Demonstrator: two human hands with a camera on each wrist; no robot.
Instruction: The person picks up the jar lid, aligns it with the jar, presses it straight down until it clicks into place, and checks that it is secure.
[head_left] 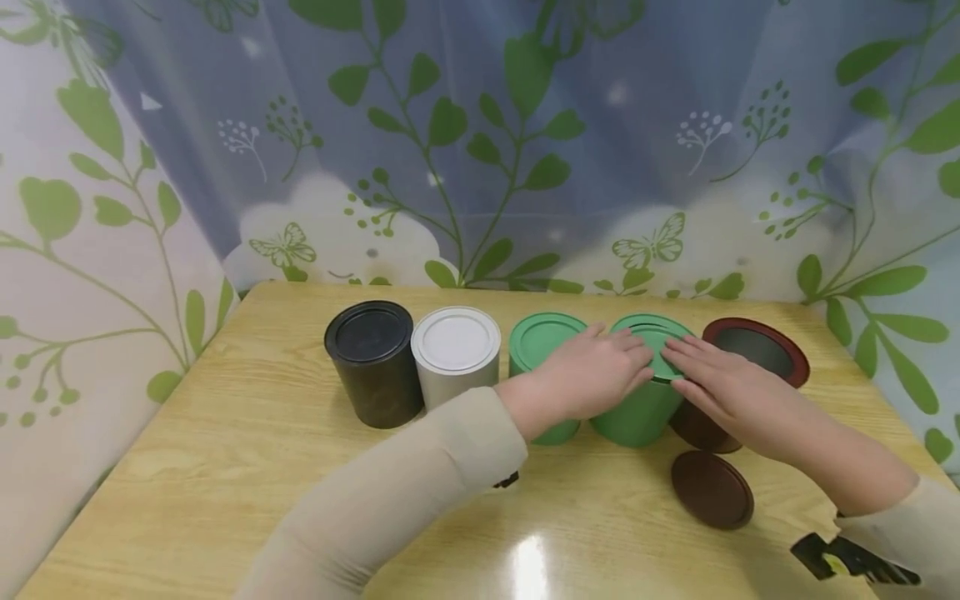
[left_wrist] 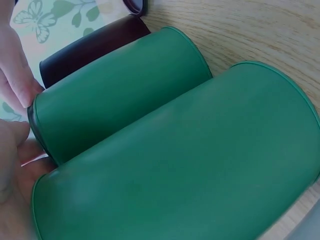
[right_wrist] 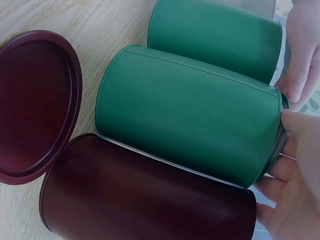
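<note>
Two green cans stand side by side. On the lid of the right-hand green can rest the fairly straight fingers of both the left hand and the right hand. A dark line shows between lid and can wall in both wrist views. My left forearm crosses before the other green can, partly hiding it. In the right wrist view, the right hand touches the lid's edge beside the green can, with the left hand across from it.
A black can and a white can stand at the left. Right of the green cans is an open dark red can; its matching lid lies on the wooden table in front. Behind hangs a leaf-patterned curtain.
</note>
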